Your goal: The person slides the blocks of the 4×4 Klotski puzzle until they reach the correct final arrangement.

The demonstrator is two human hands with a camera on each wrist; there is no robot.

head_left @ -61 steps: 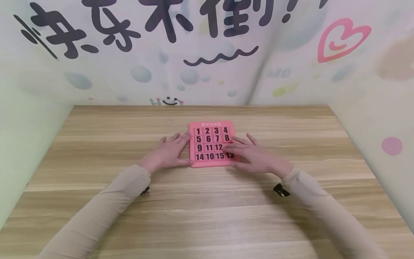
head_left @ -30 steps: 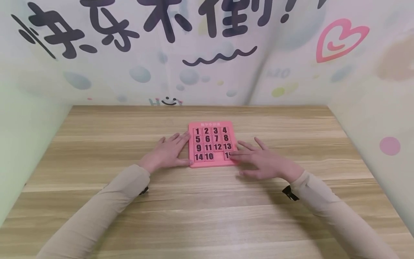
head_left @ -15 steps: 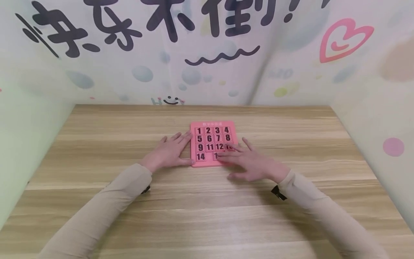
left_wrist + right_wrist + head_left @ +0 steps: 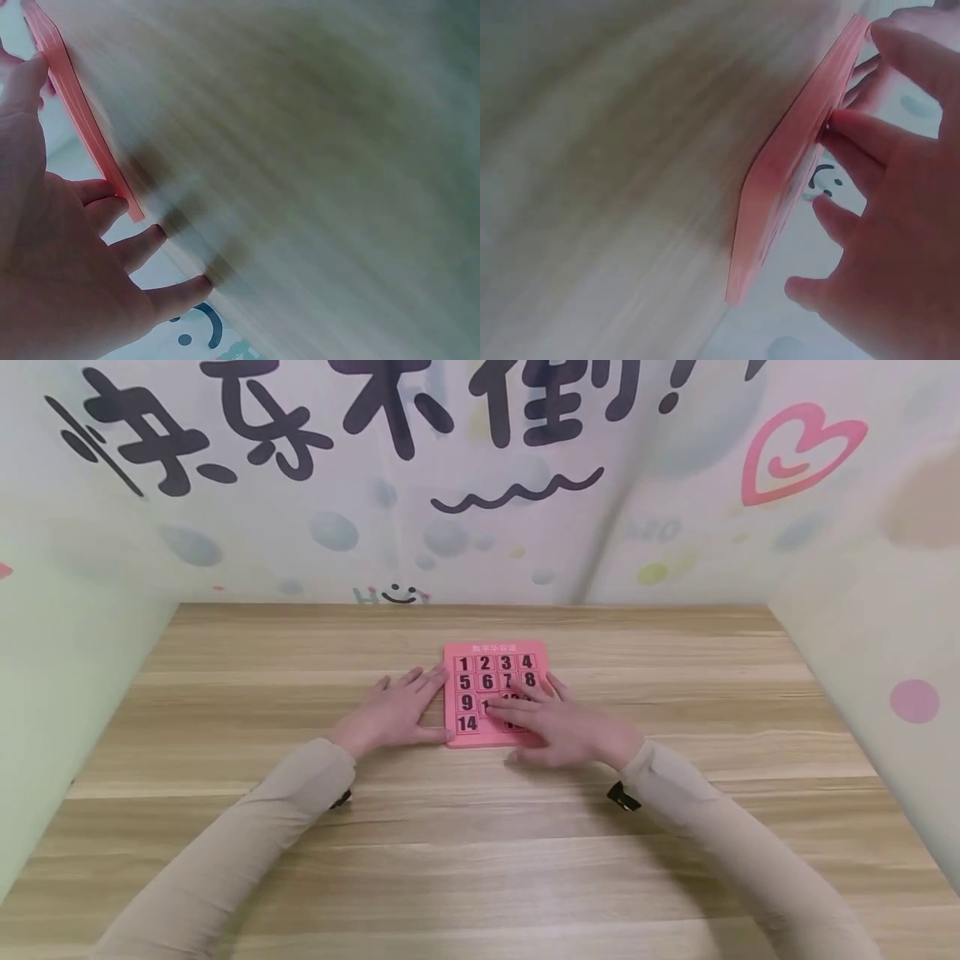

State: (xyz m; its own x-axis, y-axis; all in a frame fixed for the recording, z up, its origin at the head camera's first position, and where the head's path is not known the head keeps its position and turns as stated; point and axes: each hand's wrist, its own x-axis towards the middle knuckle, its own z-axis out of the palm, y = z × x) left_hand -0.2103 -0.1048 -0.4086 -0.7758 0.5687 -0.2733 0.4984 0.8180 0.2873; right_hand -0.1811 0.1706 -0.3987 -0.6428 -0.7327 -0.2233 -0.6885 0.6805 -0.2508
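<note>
A pink number sliding puzzle (image 4: 476, 672) lies flat on the wooden table (image 4: 480, 860). Its top two rows read 1 to 8 in order; 9 and 14 show at the left below. My left hand (image 4: 390, 710) rests at the puzzle's left side, its thumb and a fingertip touching the pink edge (image 4: 82, 120). My right hand (image 4: 570, 727) reaches over the lower right, fingers extended. One fingertip touches a tile (image 4: 484, 707) in the third row, second column, with a gap below it. That hand hides several lower right tiles.
A white wall (image 4: 300, 568) with printed dark lettering, bubbles and a pink heart (image 4: 802, 453) stands behind the table. Pale walls close off the left (image 4: 75, 677) and right sides. Beige sleeves (image 4: 232, 852) and dark wrist straps (image 4: 624, 797) lie over the tabletop.
Tile 13 has moved up and tile 15 right; then the 10 tile has slid right, leaving a gap beside 14. My right hand has shifted left over the puzzle; my left hand has stayed put.
</note>
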